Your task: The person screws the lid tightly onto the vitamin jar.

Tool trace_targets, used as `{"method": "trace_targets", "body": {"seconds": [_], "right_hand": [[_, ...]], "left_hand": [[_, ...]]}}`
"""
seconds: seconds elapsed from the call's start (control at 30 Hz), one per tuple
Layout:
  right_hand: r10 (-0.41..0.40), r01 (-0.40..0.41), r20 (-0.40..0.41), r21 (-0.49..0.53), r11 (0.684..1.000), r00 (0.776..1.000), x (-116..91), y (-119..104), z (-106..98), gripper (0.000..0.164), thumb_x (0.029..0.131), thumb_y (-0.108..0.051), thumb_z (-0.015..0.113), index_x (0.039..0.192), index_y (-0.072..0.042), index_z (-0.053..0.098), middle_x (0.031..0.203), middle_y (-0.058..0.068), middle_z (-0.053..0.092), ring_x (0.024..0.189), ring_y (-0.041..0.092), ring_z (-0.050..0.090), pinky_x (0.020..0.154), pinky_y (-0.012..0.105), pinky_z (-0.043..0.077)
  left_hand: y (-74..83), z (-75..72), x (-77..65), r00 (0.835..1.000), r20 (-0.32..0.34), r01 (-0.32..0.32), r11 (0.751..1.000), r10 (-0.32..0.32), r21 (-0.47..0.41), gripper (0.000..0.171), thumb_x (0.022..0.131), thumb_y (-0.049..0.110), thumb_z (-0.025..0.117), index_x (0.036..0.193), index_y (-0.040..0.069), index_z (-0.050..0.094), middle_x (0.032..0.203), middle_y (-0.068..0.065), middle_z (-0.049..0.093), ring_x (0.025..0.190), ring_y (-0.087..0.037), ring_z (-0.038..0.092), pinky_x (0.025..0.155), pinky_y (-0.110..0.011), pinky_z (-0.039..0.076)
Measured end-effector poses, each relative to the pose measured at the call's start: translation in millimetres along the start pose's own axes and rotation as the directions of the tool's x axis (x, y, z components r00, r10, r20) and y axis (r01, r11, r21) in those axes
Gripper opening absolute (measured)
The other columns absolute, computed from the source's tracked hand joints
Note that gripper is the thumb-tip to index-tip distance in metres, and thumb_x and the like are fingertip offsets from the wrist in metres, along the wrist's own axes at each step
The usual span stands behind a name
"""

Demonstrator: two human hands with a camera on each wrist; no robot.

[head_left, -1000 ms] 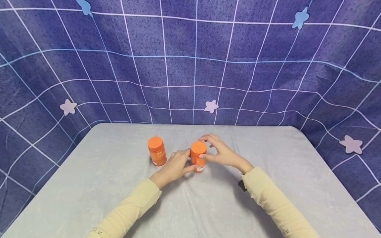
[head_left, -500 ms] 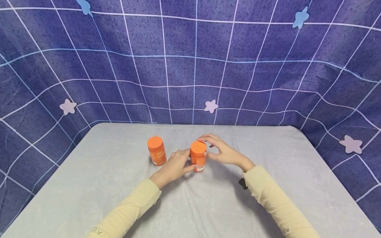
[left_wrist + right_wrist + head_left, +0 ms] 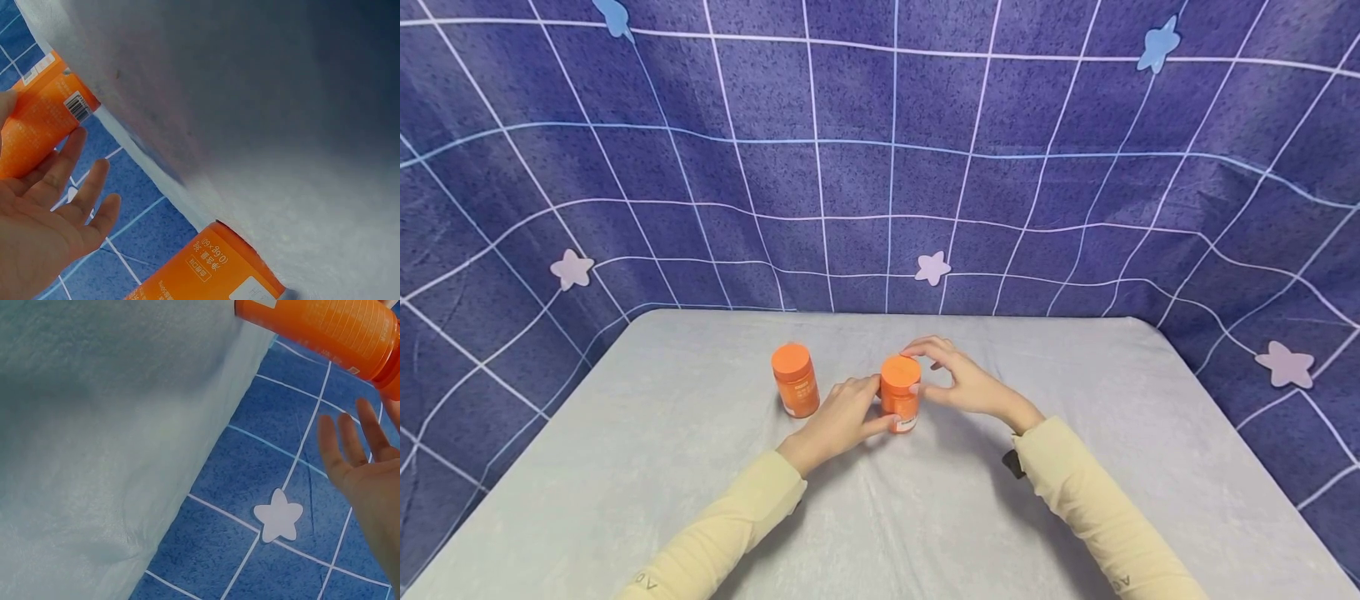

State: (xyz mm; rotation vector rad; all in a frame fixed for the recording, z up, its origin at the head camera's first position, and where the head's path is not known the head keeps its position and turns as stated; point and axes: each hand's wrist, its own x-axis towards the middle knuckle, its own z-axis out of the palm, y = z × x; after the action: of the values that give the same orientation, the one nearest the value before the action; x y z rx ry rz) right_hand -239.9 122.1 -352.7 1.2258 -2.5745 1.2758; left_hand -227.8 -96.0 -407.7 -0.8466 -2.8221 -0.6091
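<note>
An orange pill bottle (image 3: 900, 407) with an orange lid (image 3: 901, 372) stands upright on the table between both hands. My left hand (image 3: 837, 421) grips its lower body, thumb in front and fingers at the far left side. At the lid, my right hand (image 3: 958, 382) has its thumb on the near right edge and its index finger at the far edge. In the left wrist view, the gripped bottle (image 3: 44, 119) shows a barcode near its base. In the right wrist view the lid (image 3: 390, 372) is partly cut off, with the outer fingers spread below it.
A second orange bottle (image 3: 796, 383), lid on, stands just left of my left hand. Grey cloth covers the table (image 3: 880, 517). A dark blue gridded curtain (image 3: 850, 183) with stars hangs behind and at both sides. Under the right cuff a black piece (image 3: 1013, 463) shows.
My right thumb has slid from the front of the lid to its right edge, and the right wrist has shifted slightly. My left hand and both bottles stay where they were.
</note>
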Motion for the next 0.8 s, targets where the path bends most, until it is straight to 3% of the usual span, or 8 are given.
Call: {"method": "trace_targets", "body": {"seconds": [0.17,0.37,0.8], "right_hand": [[0.009,-0.01,-0.051,-0.002,1.0,0.999,1,18,7,0.046,0.079,-0.014,0.07,0.12,-0.004,0.052,0.128,0.014,0.048,0.119,0.03,0.042,0.094,0.051,0.038],[-0.021,0.017,-0.121,-0.039,0.999,0.992,2,26,14,0.046,0.076,-0.023,0.074,0.114,-0.009,0.052,0.121,0.006,0.053,0.112,0.024,0.045,0.089,0.047,0.041],[-0.03,0.018,-0.148,-0.085,0.996,0.988,2,26,17,0.046,0.075,-0.023,0.074,0.113,-0.009,0.05,0.115,0.003,0.053,0.108,0.021,0.046,0.086,0.044,0.042]], "left_hand": [[-0.5,0.2,0.0,1.0,-0.001,-0.007,1.0,0.007,-0.007,0.048,0.083,0.045,0.061,0.115,0.01,0.051,0.103,-0.001,0.064,0.098,-0.022,0.058,0.086,-0.044,0.042],[-0.6,0.1,0.1,1.0,-0.017,-0.022,1.0,0.022,-0.006,0.046,0.083,0.044,0.062,0.114,0.01,0.052,0.103,-0.002,0.064,0.097,-0.022,0.058,0.084,-0.043,0.043],[0.4,-0.8,0.6,0.999,-0.035,-0.037,0.999,0.036,-0.012,0.044,0.082,0.041,0.064,0.111,0.01,0.053,0.101,-0.003,0.065,0.095,-0.022,0.059,0.084,-0.042,0.044]]}}
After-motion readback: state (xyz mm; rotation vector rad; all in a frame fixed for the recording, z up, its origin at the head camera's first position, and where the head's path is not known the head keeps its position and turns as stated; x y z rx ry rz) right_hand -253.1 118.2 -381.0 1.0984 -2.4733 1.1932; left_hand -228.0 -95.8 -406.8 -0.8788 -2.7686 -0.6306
